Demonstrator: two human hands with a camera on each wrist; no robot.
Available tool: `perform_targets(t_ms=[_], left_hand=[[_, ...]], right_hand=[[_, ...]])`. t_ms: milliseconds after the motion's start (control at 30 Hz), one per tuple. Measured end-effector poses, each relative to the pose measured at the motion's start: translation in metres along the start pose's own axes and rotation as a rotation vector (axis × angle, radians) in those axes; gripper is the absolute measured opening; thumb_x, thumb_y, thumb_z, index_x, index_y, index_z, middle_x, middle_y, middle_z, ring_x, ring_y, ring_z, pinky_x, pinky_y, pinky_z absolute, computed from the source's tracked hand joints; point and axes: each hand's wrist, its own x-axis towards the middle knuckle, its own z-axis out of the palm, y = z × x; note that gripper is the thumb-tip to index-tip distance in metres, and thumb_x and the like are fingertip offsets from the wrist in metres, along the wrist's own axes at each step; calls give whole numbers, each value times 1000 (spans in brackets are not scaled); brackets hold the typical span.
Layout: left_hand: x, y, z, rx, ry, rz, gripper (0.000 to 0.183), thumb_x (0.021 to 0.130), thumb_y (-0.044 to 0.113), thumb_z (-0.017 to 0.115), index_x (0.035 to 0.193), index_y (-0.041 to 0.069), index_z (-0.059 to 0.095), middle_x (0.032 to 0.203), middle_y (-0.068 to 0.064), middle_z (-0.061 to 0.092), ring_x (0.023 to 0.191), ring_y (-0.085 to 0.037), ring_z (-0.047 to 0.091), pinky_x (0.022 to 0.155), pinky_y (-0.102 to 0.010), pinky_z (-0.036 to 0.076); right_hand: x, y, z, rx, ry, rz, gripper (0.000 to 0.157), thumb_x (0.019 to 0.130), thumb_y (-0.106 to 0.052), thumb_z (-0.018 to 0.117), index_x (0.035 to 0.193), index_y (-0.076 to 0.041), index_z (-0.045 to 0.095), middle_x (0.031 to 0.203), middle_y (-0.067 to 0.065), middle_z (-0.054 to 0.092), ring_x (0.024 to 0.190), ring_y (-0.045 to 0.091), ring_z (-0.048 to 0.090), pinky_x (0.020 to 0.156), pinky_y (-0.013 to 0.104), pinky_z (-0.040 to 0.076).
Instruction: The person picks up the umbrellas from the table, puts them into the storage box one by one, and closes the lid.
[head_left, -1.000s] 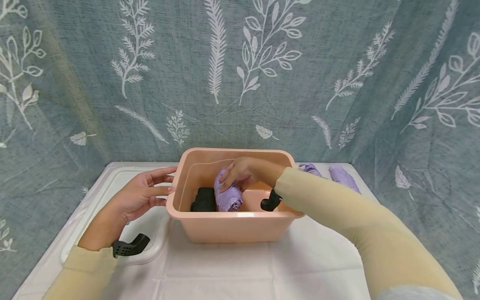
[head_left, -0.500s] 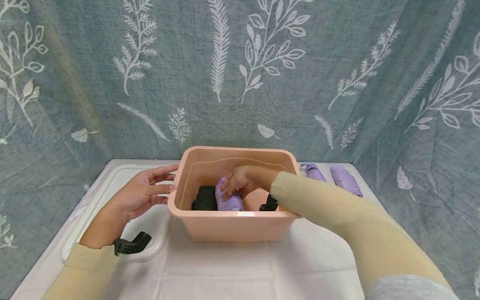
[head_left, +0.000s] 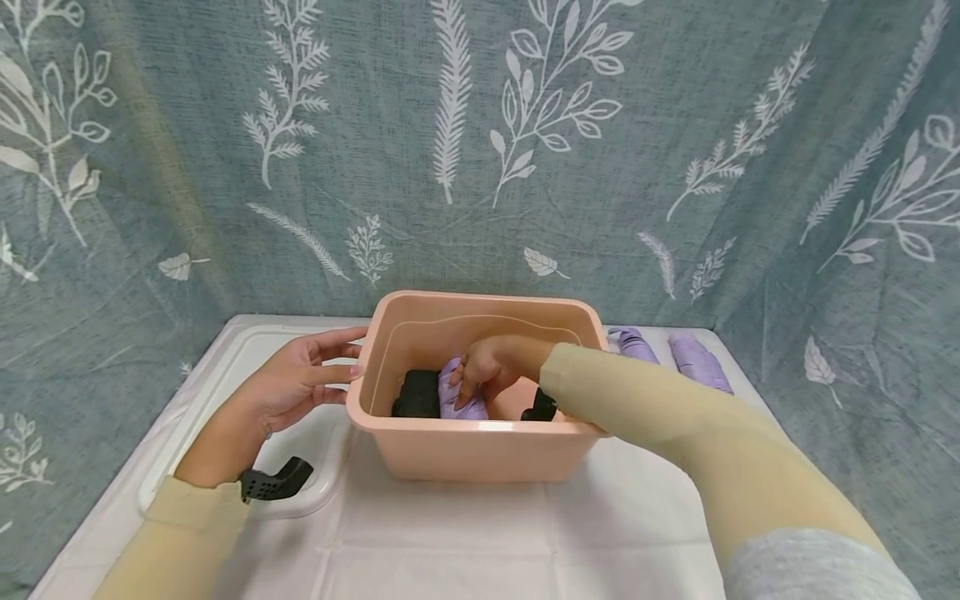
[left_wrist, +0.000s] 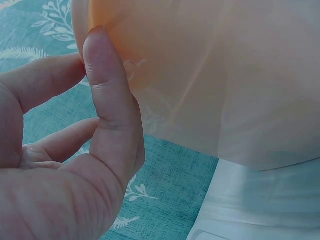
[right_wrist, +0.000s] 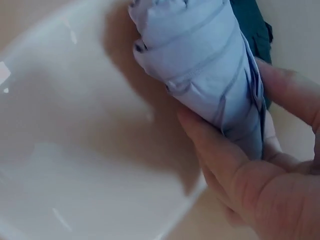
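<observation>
In the bin (head_left: 468, 454) the right hand (head_left: 486, 367) grips a purple bundle (right_wrist: 195, 65), its wrist view alone showing both sides clasped; the loosely spread left hand (head_left: 300, 377) touches the left rim (head_left: 356, 402). White cloth (head_left: 450, 533) lies before leafy curtain (head_left: 420, 258).

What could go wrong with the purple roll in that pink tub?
The right hand holds the purple roll near one end, so the other end might swing or droop. The roll could bump the black bundle right beside it. And the tub might shift if nudged, since the left hand holds just one side's rim.
</observation>
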Motion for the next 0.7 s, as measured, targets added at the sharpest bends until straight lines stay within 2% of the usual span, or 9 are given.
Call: perform_targets(t_ms=[33, 133, 300, 367, 433, 533, 700], left_hand=[[0, 0, 0, 3, 0, -1, 73, 98, 3, 67, 161, 2, 29, 121, -1, 60, 100, -14, 72, 78, -34, 64], [1, 0, 0, 3, -1, 2, 73, 98, 2, 67, 161, 1, 29, 122, -1, 60, 102, -13, 71, 79, -34, 64], [2, -1, 0, -13, -8, 6, 73, 97, 1, 67, 160, 0, 30, 122, -2, 61, 100, -13, 72, 79, -34, 64], [2, -1, 0, -20, -7, 3, 73, 97, 1, 67, 160, 0, 30, 122, -2, 61, 98, -13, 72, 78, -34, 64], [2, -1, 0, -23, -6, 0, 73, 97, 1, 67, 160, 0, 30, 122, -2, 61, 96, -13, 73, 77, -34, 64], [2, -1, 0, -21, -4, 2, 73, 97, 1, 67, 160, 0, 30, 121, -2, 61, 97, -13, 72, 77, -34, 64], [2, 0, 0, -19, 1, 6, 73, 97, 1, 68, 160, 0, 31, 121, -2, 61, 97, -13, 72, 76, -33, 64]], right_hand=[[-5, 1, 0, -34, -6, -25, 3, 94, 1, 65, 92, 0, 64, 84, 2, 58, 83, 16, 58, 85, 29, 51], [-13, 2, -1, -108, 4, -18, 7, 92, -4, 66, 86, -3, 68, 79, 1, 61, 82, 16, 58, 88, 33, 50], [-4, -4, -3, -117, 26, 145, 4, 91, -10, 73, 91, -6, 73, 84, 3, 56, 84, 23, 53, 85, 36, 50], [1, -5, -3, -90, 30, 195, 13, 90, -9, 76, 100, -8, 69, 91, 5, 54, 88, 26, 52, 86, 39, 52], [8, -4, -4, -45, 41, 200, 30, 87, -5, 79, 112, -10, 62, 102, 8, 54, 93, 28, 54, 91, 43, 57], [14, -3, -4, -9, 26, 168, 50, 86, 2, 78, 127, -13, 52, 114, 10, 52, 97, 30, 57, 92, 49, 61], [19, -1, -4, 21, 0, 126, 54, 87, 5, 75, 132, -10, 49, 112, 11, 53, 89, 26, 58, 79, 38, 62]])
